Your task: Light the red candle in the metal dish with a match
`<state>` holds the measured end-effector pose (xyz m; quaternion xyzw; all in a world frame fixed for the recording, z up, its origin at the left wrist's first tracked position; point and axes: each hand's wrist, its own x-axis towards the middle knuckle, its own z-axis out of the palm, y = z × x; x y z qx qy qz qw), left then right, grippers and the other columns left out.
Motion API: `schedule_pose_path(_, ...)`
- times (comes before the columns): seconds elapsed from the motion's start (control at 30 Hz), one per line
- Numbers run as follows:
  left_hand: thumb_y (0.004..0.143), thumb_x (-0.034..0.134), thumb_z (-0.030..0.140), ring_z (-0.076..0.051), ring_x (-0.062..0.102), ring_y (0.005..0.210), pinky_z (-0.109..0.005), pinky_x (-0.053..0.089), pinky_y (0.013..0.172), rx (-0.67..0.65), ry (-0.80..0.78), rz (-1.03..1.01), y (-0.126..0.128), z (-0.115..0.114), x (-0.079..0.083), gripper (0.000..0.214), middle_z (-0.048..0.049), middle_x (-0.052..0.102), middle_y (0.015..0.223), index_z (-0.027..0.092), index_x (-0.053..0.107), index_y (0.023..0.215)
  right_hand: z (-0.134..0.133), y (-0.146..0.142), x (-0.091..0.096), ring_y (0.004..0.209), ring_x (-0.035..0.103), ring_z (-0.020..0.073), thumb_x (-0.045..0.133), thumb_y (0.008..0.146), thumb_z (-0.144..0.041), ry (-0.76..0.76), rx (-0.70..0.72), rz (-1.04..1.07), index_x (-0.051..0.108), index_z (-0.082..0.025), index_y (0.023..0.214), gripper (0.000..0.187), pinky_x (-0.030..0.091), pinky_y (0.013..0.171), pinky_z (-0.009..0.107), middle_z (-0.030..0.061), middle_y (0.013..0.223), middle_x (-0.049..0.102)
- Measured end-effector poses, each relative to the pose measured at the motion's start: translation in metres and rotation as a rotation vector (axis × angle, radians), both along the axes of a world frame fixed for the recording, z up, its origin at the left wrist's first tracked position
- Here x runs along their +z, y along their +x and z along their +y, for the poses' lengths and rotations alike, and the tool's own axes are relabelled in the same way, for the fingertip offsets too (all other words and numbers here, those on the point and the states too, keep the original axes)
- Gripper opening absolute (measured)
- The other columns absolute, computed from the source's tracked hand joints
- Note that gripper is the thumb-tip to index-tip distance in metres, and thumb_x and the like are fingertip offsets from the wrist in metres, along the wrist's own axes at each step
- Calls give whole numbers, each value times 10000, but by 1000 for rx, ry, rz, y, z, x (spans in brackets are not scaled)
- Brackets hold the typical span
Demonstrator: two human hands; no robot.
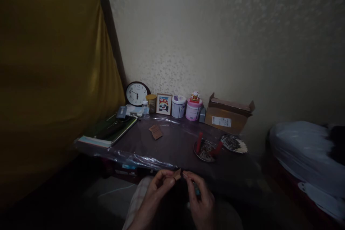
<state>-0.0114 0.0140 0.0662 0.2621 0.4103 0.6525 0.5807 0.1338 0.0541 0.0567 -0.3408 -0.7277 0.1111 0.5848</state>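
Note:
Low in the view, above my lap at the table's near edge, both hands meet closely. My left hand (161,187) pinches a small brown piece of cardboard (177,175) between thumb and fingers. Just right of it, my right hand (199,194) has thumb and fingertips pressed together on something thin and small; dim light hides what it is. Another creased brown cardboard piece (155,132) lies on the dark table (172,143). Beyond my right hand, a round metal dish (206,151) holds two red candles, one upright and one leaning, among dark bits.
A second dish (229,142) with blackened and pale sticks stands farther right, before an open cardboard box (228,115). Along the wall are a clock (137,93), a framed panda picture (164,104) and two tubs (178,107). Books (110,133) lie left, beside a yellow curtain (54,61).

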Motion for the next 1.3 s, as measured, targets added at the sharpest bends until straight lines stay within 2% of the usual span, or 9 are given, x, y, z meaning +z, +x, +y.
schedule_pose_path(0.3, 687, 805, 324, -161, 644, 778, -260, 457, 761, -14, 11, -37, 1, 0, 2, 193, 16, 733, 774, 228, 705, 822, 1, 0, -1, 849, 723, 122, 555, 934, -153, -39, 13, 69, 644, -242, 964, 129, 577, 792, 201, 8, 899, 747)
schedule_pose_path(0.5, 727, 776, 295, -152, 643, 777, -248, 465, 752, -23, 31, -67, 2, 1, -2, 150, 18, 733, 781, 224, 702, 836, 8, 3, -10, 858, 716, 131, 548, 936, -148, -6, 19, -4, 645, -235, 966, 133, 574, 789, 229, 20, 912, 741)
schedule_pose_path(0.63, 726, 775, 299, -165, 651, 774, -260, 471, 740, -26, 11, -82, 3, 1, 2, 154, 9, 738, 794, 219, 696, 832, 3, 10, -8, 897, 709, 161, 547, 936, -157, -40, -29, 33, 644, -240, 994, 141, 575, 799, 282, 40, 947, 739)
schedule_pose_path(0.73, 723, 777, 304, -157, 644, 725, -260, 467, 720, -20, -10, -108, 5, 1, 7, 153, 21, 723, 736, 223, 696, 824, 2, 12, -10, 933, 706, 176, 566, 914, -148, -24, 13, 24, 643, -254, 1034, 178, 572, 812, 309, 45, 999, 744)
schedule_pose_path(0.83, 708, 791, 303, -151, 636, 717, -252, 460, 707, -17, -11, -109, 7, 1, 10, 168, 21, 719, 731, 220, 697, 819, 20, 11, -21, 869, 723, 180, 552, 916, -202, -8, 32, -103, 689, -265, 979, 163, 573, 812, 315, 23, 929, 768)
schedule_pose_path(0.9, 707, 792, 314, -156, 637, 721, -255, 462, 703, -25, -6, -98, 8, 1, 10, 179, 15, 723, 752, 221, 700, 829, 37, 12, -31, 704, 721, 181, 524, 929, -279, -33, -34, -94, 703, -244, 849, 200, 581, 674, 288, 16, 768, 758)
schedule_pose_path(1.0, 700, 795, 328, -157, 643, 717, -259, 468, 711, -30, -10, -97, 8, 2, 7, 186, 17, 725, 754, 227, 701, 825, 53, 18, -38, 720, 723, 182, 494, 956, -311, -86, -157, -6, 682, -203, 848, 242, 575, 661, 279, 44, 783, 756)
schedule_pose_path(1.1, 684, 807, 310, -161, 652, 717, -258, 467, 708, 0, -37, -116, 8, 4, 5, 189, 16, 719, 721, 210, 698, 802, 48, 22, -32, 789, 729, 171, 520, 952, -312, -116, -170, 41, 677, -199, 870, 210, 578, 739, 274, 42, 835, 762)
schedule_pose_path(1.3, 695, 795, 280, -169, 657, 716, -279, 470, 729, 18, -64, -135, 13, 3, 14, 165, 11, 731, 713, 201, 701, 805, 19, 8, -14, 826, 726, 160, 582, 925, -231, -99, -51, 113, 669, -221, 887, 96, 583, 760, 262, 33, 871, 751)
